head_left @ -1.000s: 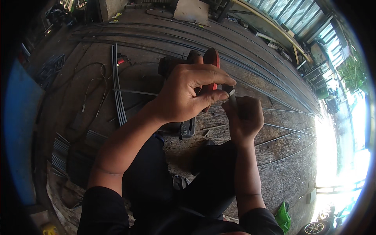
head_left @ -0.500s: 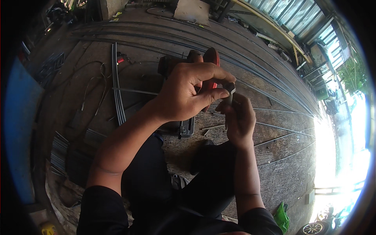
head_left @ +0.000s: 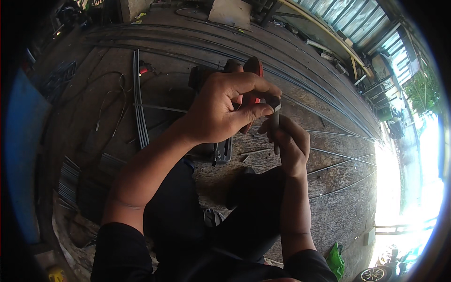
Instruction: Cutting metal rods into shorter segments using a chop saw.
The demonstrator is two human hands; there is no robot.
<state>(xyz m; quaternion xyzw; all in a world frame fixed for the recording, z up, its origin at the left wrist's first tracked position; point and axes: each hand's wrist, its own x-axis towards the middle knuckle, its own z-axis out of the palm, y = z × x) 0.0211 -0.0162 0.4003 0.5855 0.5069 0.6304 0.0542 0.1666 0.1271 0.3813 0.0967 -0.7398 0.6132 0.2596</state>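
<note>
A thick grey hex bolt (head_left: 276, 121) stands nearly upright between my two hands. Thumb and forefinger of my left hand (head_left: 218, 108) pinch it at the hexagonal head on top. Lower down, my right hand (head_left: 292, 143) has its fingers closed round the shank, whose lower end shows beside the thumb. Behind my left hand is a cut-off saw with a red guard (head_left: 253, 67) and a dark base (head_left: 226, 152); my hand covers much of it.
Long thin metal rods (head_left: 324, 109) cross the worn floor beyond the saw. A bundle of grey bars (head_left: 139, 101) lies to the left, with short cut pieces (head_left: 69, 178) nearer me. A green bag (head_left: 336, 261) lies at the lower right, and a blue panel (head_left: 23, 155) stands far left.
My right hand has shifted its fingers slightly on the bolt, and more of the shank now shows. My left hand keeps its pinch at the head.
</note>
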